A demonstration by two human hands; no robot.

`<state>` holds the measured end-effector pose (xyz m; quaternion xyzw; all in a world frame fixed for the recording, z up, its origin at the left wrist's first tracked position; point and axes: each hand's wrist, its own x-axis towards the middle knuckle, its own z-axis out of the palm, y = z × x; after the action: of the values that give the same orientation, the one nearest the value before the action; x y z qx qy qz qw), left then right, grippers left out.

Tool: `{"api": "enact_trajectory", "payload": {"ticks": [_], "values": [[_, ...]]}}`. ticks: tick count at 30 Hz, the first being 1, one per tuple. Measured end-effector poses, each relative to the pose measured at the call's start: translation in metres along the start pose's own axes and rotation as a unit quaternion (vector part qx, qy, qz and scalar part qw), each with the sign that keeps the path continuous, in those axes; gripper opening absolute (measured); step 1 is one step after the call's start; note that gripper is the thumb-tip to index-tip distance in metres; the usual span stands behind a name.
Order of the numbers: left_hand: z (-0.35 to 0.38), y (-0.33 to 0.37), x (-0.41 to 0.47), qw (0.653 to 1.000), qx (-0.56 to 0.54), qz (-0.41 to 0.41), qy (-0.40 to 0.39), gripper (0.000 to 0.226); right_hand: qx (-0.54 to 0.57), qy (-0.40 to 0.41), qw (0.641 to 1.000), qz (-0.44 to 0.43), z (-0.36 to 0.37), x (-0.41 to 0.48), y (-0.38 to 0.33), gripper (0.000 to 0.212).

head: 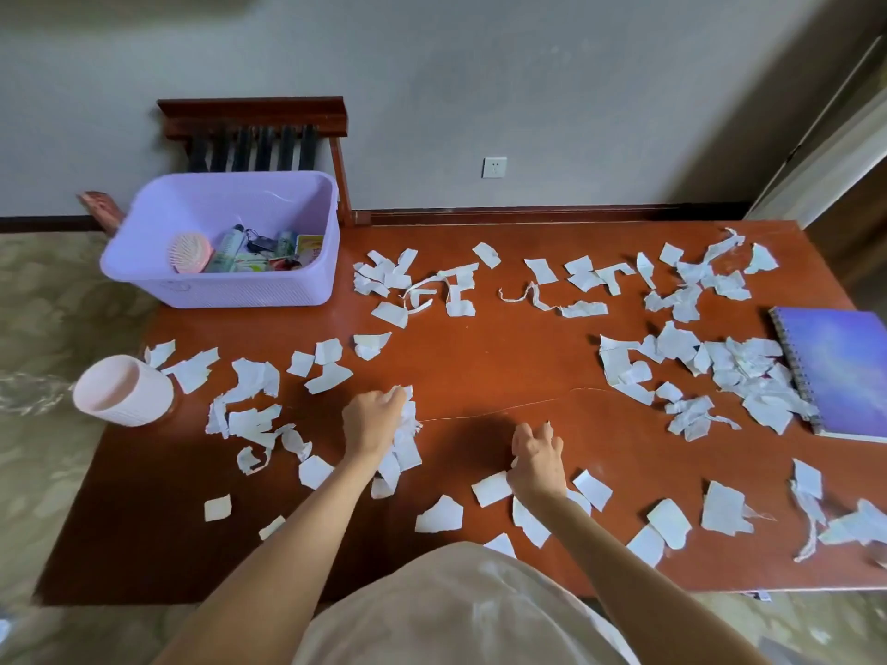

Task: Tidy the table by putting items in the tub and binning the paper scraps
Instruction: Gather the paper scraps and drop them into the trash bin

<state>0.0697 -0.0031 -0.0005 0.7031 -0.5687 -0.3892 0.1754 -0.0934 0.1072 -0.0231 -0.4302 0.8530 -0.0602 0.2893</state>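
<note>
White torn paper scraps lie scattered over most of the reddish wooden table. My left hand is closed on a bunch of paper scraps near the table's middle. My right hand rests fingers down on bare wood a little to the right, its fingers curled; a scrap lies by its wrist. A lilac plastic tub stands at the far left corner with a pink hairbrush, tubes and packets inside. A pale pink bin sits at the left edge.
A purple spiral notebook lies at the right edge, partly under scraps. A dark wooden chair back stands behind the tub against the wall. The floor shows to the left of the table.
</note>
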Motion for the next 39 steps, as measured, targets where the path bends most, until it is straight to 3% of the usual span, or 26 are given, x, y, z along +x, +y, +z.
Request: {"api": "enact_trajectory", "payload": {"ticks": [3, 6, 10, 17, 22, 26, 30, 33, 37, 39], "values": [[0.005, -0.006, 0.011, 0.994, 0.09, 0.005, -0.053, 0.036, 0.016, 0.013, 1.0, -0.005, 0.003, 0.006, 0.001, 0.04], [0.011, -0.002, 0.008, 0.983, 0.149, -0.009, -0.109, 0.062, 0.023, 0.021, 1.0, -0.002, 0.002, 0.011, 0.001, 0.04], [0.02, -0.005, 0.009, 0.971, 0.208, 0.001, -0.116, 0.082, 0.023, 0.031, 0.999, -0.005, 0.001, 0.013, -0.002, 0.038], [0.024, -0.005, 0.008, 0.963, 0.247, 0.034, -0.099, 0.068, 0.078, 0.071, 0.994, -0.016, -0.009, 0.012, -0.002, 0.026], [0.024, -0.005, 0.007, 0.972, 0.218, 0.045, -0.08, 0.057, 0.131, 0.102, 0.986, -0.013, -0.014, 0.012, 0.002, 0.018], [0.02, 0.004, 0.005, 0.988, 0.127, 0.057, -0.063, 0.037, 0.18, 0.112, 0.977, 0.0, -0.02, 0.012, 0.004, 0.012], [0.007, 0.02, 0.003, 0.997, 0.063, 0.018, -0.05, 0.037, 0.25, 0.099, 0.962, 0.053, -0.027, 0.016, 0.003, 0.009], [-0.004, 0.028, -0.001, 0.999, -0.01, -0.021, -0.044, 0.038, 0.338, 0.069, 0.931, 0.118, -0.032, 0.015, -0.003, 0.008], [-0.028, 0.034, -0.008, 0.992, -0.109, -0.056, -0.013, 0.017, 0.552, -0.046, 0.805, 0.215, -0.043, 0.014, -0.018, 0.015], [-0.046, 0.034, -0.011, 0.986, -0.15, -0.076, 0.016, 0.024, 0.609, -0.113, 0.75, 0.231, -0.046, 0.015, -0.034, 0.018]]}}
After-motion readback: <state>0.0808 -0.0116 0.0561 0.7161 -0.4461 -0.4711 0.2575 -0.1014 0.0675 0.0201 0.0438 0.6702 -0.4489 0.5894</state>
